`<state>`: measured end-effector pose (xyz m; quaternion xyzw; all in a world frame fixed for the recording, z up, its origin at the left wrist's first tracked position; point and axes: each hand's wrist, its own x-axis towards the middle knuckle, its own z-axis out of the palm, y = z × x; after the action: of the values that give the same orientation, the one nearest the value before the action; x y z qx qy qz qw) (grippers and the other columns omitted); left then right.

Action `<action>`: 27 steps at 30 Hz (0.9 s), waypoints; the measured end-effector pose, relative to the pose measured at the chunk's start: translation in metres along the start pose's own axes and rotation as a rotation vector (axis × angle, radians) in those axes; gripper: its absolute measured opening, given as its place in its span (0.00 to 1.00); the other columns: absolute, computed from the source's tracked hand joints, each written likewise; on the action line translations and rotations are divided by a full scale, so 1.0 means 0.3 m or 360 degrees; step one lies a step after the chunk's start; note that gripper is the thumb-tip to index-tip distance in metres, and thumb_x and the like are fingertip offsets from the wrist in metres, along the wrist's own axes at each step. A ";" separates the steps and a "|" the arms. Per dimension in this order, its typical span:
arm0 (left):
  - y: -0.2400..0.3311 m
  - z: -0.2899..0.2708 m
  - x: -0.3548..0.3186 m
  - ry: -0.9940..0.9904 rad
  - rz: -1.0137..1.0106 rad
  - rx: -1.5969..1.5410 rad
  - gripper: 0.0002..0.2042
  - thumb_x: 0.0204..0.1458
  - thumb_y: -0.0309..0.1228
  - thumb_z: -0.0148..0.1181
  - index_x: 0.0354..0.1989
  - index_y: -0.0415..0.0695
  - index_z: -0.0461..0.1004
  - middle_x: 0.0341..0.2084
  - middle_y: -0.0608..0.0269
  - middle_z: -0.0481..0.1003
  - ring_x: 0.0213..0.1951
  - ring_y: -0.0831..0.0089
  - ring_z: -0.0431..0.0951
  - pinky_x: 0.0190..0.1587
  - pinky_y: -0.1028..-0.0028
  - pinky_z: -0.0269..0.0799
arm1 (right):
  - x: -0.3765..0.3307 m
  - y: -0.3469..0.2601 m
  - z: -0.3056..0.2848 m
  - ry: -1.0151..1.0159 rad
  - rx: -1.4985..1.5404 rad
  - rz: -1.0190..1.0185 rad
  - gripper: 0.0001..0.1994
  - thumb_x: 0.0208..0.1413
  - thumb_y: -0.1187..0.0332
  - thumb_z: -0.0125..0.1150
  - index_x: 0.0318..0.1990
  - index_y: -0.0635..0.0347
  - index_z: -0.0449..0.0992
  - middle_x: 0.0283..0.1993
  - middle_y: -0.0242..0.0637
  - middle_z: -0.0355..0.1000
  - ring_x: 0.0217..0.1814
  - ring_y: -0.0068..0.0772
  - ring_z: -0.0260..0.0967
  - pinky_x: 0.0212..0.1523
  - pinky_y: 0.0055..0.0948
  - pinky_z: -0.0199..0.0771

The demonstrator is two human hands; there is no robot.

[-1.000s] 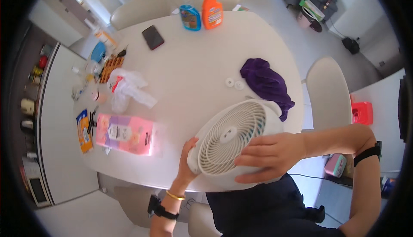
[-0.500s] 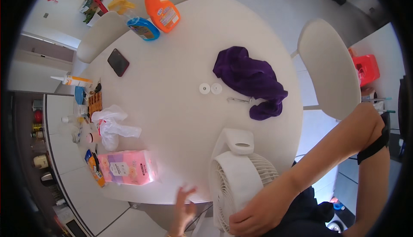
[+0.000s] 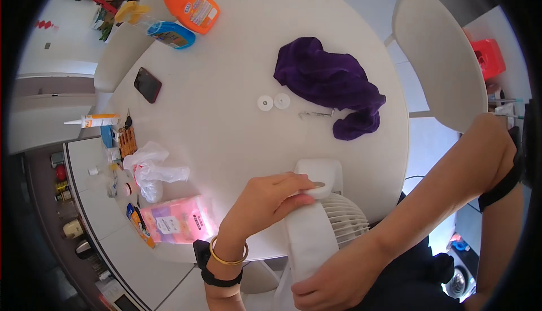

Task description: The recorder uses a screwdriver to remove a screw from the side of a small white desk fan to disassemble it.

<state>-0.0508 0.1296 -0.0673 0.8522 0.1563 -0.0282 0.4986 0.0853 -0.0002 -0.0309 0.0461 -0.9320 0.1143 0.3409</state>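
Observation:
A white fan [image 3: 313, 235] with a ribbed grille lies on its side at the table's near edge. Its flat end piece, which has an oval opening, points away from me. My left hand [image 3: 257, 201] grips that end piece, thumb and fingers pinched at the opening. Across the fan's near end lies my right hand [image 3: 344, 274], its fingers curled over the white housing; some fingertips are hidden. Beyond the fan are two small white discs [image 3: 265, 103], a thin metal tool [image 3: 317, 113] and a crumpled purple cloth [image 3: 333, 82].
On the far left stand an orange spray bottle [image 3: 195, 10] and a blue one [image 3: 172, 35], with a phone [image 3: 147, 85] nearer. A pink tissue pack [image 3: 176, 219], a white plastic bag [image 3: 152, 170] and a basket [image 3: 127, 140] line the left edge. A chair [image 3: 437, 57] stands at right.
My left hand has come up from the lower edge and taken hold of the fan's end piece. My right hand stays on the fan. The view has shifted a little.

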 end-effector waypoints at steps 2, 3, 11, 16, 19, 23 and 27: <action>-0.007 -0.001 -0.003 -0.0037 -0.0090 -0.0051 0.13 0.46 0.26 0.66 0.42 0.43 0.76 0.37 0.58 0.79 0.36 0.63 0.81 0.36 0.74 0.76 | 0.019 0.020 -0.001 -0.0078 0.0047 -0.0045 0.12 0.54 0.61 0.52 0.37 0.59 0.77 0.39 0.35 0.72 0.46 0.33 0.66 0.48 0.35 0.62; -0.014 0.002 0.001 0.0036 0.0005 -0.0046 0.11 0.48 0.30 0.66 0.39 0.43 0.74 0.33 0.60 0.77 0.31 0.64 0.78 0.32 0.73 0.73 | 0.032 0.029 -0.003 -0.0171 0.0106 -0.0094 0.14 0.52 0.59 0.54 0.38 0.59 0.77 0.39 0.36 0.72 0.46 0.33 0.66 0.48 0.35 0.62; -0.035 -0.010 -0.011 0.0039 -0.0035 -0.0013 0.10 0.49 0.25 0.64 0.39 0.40 0.73 0.35 0.58 0.78 0.33 0.65 0.79 0.36 0.72 0.78 | 0.027 0.025 0.019 -0.0077 0.0003 0.0065 0.11 0.57 0.64 0.51 0.39 0.60 0.75 0.41 0.35 0.70 0.46 0.35 0.64 0.52 0.35 0.62; -0.040 -0.004 -0.018 0.0026 0.0016 0.0018 0.08 0.51 0.25 0.62 0.40 0.40 0.74 0.37 0.61 0.78 0.34 0.67 0.79 0.36 0.73 0.78 | 0.072 0.030 0.001 -0.0347 0.0010 0.0161 0.09 0.57 0.64 0.51 0.34 0.58 0.76 0.38 0.32 0.68 0.42 0.32 0.63 0.47 0.34 0.62; -0.064 -0.020 -0.057 0.0102 -0.0069 0.0002 0.08 0.54 0.26 0.60 0.40 0.39 0.74 0.37 0.61 0.78 0.35 0.69 0.79 0.38 0.74 0.77 | 0.026 0.000 -0.002 -0.0369 -0.0021 0.0101 0.10 0.58 0.65 0.50 0.40 0.59 0.76 0.42 0.34 0.68 0.48 0.34 0.63 0.52 0.35 0.62; -0.110 -0.019 -0.143 0.0398 -0.0068 -0.0075 0.09 0.53 0.31 0.62 0.38 0.40 0.74 0.31 0.59 0.75 0.29 0.68 0.77 0.34 0.73 0.74 | -0.108 -0.046 0.025 -0.0075 -0.0189 -0.0116 0.13 0.57 0.66 0.51 0.49 0.57 0.71 0.51 0.37 0.66 0.56 0.38 0.61 0.62 0.42 0.57; -0.101 -0.018 -0.134 0.0352 -0.0101 -0.0138 0.09 0.54 0.31 0.61 0.39 0.39 0.74 0.32 0.60 0.76 0.33 0.68 0.77 0.37 0.73 0.76 | -0.071 -0.059 0.023 -0.0146 -0.0240 -0.0028 0.16 0.57 0.67 0.52 0.53 0.53 0.68 0.54 0.38 0.64 0.60 0.42 0.59 0.65 0.49 0.54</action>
<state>-0.0986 0.1384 -0.0820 0.8224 0.2382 0.0569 0.5135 0.1002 -0.0189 -0.0465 0.0336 -0.9522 0.0385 0.3012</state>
